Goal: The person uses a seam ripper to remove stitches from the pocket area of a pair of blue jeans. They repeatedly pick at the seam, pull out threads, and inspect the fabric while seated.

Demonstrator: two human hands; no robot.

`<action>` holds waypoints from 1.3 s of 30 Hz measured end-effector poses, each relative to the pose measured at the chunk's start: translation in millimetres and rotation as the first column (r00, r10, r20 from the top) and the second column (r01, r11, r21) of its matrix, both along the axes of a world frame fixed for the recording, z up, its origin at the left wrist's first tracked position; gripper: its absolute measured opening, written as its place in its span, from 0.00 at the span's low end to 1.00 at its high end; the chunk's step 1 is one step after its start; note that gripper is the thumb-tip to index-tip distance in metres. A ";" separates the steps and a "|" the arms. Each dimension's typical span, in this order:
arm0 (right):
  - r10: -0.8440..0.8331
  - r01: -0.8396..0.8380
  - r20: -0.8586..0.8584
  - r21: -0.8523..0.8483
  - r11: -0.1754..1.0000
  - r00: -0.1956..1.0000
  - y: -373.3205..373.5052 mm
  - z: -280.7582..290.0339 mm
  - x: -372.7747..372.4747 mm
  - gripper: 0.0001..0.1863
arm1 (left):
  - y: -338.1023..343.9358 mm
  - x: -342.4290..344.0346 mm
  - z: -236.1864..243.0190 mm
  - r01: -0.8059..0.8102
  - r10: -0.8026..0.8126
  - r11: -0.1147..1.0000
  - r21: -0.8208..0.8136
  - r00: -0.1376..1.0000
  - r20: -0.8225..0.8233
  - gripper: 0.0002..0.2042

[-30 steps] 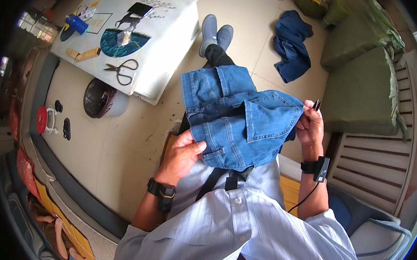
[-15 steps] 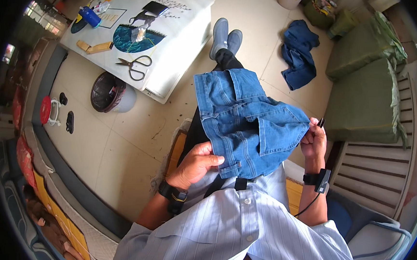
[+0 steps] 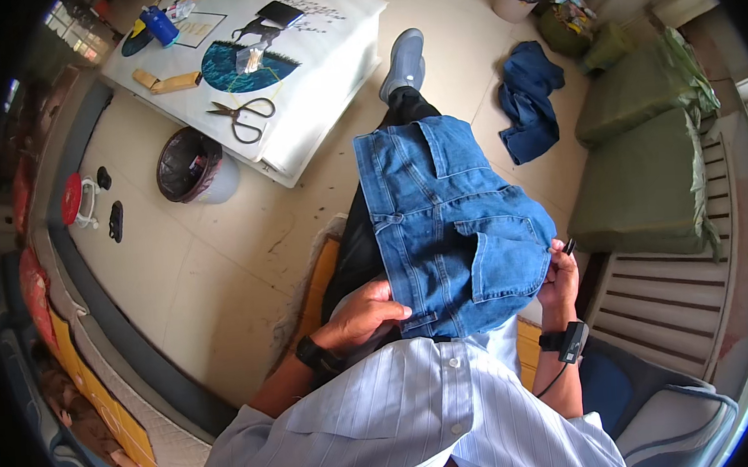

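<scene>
Blue denim jeans (image 3: 439,229) lie spread over my lap and legs, waistband on the left and patch pockets facing up. My left hand (image 3: 371,312) is closed on the waistband's near end, thumb on top. My right hand (image 3: 555,277) pinches the right edge of the denim and also has a small black tool (image 3: 569,246) in its fingers, mostly hidden. Beyond the jeans are my legs and a grey shoe (image 3: 405,62).
A white covered table (image 3: 327,54) carries black scissors (image 3: 245,121) and a blue bottle (image 3: 160,25). A lined bin (image 3: 196,172) stands beside it. Dark jeans (image 3: 528,105) lie on the floor at right, near green cushions (image 3: 635,189) and a slatted rail (image 3: 657,309).
Both hands and the denim have shifted lower in the view. The jeans lie more spread out, with the pockets flatter. Both hands keep their hold.
</scene>
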State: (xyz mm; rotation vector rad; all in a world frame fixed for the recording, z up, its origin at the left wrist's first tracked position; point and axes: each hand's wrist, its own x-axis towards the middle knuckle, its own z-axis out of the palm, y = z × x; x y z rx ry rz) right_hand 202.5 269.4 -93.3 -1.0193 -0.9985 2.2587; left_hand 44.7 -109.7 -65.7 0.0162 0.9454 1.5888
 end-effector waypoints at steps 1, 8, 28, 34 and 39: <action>0.012 -0.012 -0.006 -0.003 1.000 1.000 0.3 0.2 1.5 0.07 | -2.3 0.4 -5.4 0.017 -0.018 1.000 -0.014 1.000 -0.025 0.12; -0.035 0.032 0.077 0.038 0.999 0.996 -15.7 15.7 1.4 0.09 | 0.3 -3.2 8.7 0.077 -0.074 0.996 0.035 0.995 -0.063 0.20; -0.033 0.032 -0.074 -0.009 0.999 0.997 -20.1 14.0 11.2 0.08 | 6.1 9.9 17.4 0.149 -0.146 0.989 -0.002 0.968 -0.203 0.29; -0.017 0.010 -0.131 -0.054 0.999 0.991 -12.7 18.9 8.5 0.08 | 1.3 -6.9 34.6 0.180 -0.189 0.982 -0.061 0.899 -0.395 0.23; -0.005 -0.002 -0.119 -0.058 0.998 0.993 -10.7 20.8 5.9 0.07 | -1.1 -12.3 34.8 0.260 -0.265 0.963 -0.074 0.860 -0.435 0.18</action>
